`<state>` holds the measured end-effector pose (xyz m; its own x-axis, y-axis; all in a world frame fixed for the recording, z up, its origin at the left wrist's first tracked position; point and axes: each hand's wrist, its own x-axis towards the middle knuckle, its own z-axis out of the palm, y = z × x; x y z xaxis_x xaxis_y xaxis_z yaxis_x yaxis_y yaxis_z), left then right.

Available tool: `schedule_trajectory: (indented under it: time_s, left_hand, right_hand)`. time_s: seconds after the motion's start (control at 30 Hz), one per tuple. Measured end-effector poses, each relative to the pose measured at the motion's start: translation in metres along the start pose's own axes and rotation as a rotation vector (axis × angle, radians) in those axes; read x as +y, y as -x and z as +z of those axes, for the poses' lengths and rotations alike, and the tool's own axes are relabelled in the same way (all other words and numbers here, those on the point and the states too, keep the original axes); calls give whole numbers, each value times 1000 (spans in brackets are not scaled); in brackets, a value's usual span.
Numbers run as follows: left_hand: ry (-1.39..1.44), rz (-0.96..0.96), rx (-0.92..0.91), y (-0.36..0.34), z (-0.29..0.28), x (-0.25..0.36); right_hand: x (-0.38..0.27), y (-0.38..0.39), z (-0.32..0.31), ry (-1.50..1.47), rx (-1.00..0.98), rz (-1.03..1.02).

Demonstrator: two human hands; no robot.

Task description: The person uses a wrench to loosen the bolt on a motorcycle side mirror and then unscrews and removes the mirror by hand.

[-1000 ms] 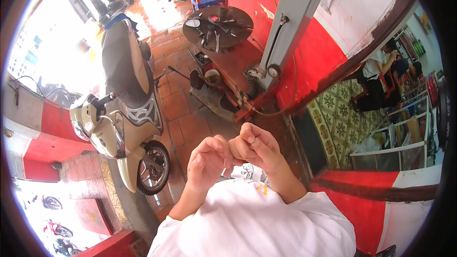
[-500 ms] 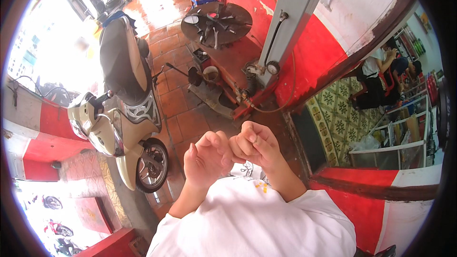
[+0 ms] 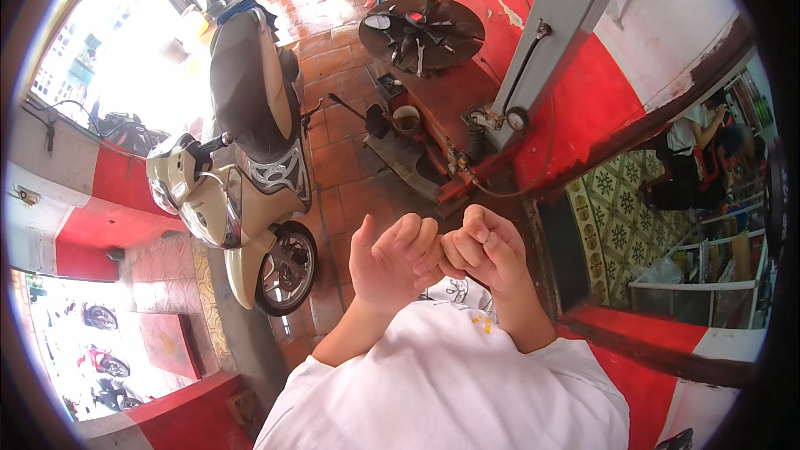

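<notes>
My left hand (image 3: pixel 392 260) is raised in front of my chest, its fingers curled in and its thumb sticking up apart from them. No object shows in it. Against its fingertips rests my right hand (image 3: pixel 490 252), closed with the fingers folded and the thumb pressed over them. Whether anything small is inside the right fingers is hidden. Just below both hands is my white shirt (image 3: pixel 450 375), with a dark line drawing and small yellow marks on it.
To the left stands a beige scooter (image 3: pixel 218 208). Ahead, a round dark tray (image 3: pixel 458 48) carries wrenches and other tools, beside a grey post (image 3: pixel 560 33) with a gauge (image 3: pixel 517 120). A bucket (image 3: pixel 407 119) is on the tiled floor (image 3: pixel 340 208). Through the right doorway sits a person (image 3: pixel 687 137).
My left fingers have curled in more, with the thumb held farther out. The right hand stays closed against them. My view has swung slightly, so the surroundings appear farther right.
</notes>
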<state>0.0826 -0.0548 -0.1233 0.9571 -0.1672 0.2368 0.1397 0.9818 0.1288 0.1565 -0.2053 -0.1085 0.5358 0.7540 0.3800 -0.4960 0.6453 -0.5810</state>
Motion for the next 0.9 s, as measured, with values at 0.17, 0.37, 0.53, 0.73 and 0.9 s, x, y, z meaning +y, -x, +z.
schedule_trajectory:
  time_s: [0.17,0.37,0.53,0.73,0.9]
  left_hand:
    - [-141,28,56,1,-3,-4]
    - [-216,56,-17,0,-3,-6]
    - [-265,90,-43,1,-5,-9]
    - [-314,54,-64,3,-2,-6]
    - [-399,56,-74,5,3,-4]
  right_hand:
    - [1,0,1,5,-10,-14]
    - [-1,0,0,-4,-9,-7]
    - [-1,1,1,5,-25,-2]
    - [-2,2,4,13,-42,3]
    - [-1,1,5,17,-47,10]
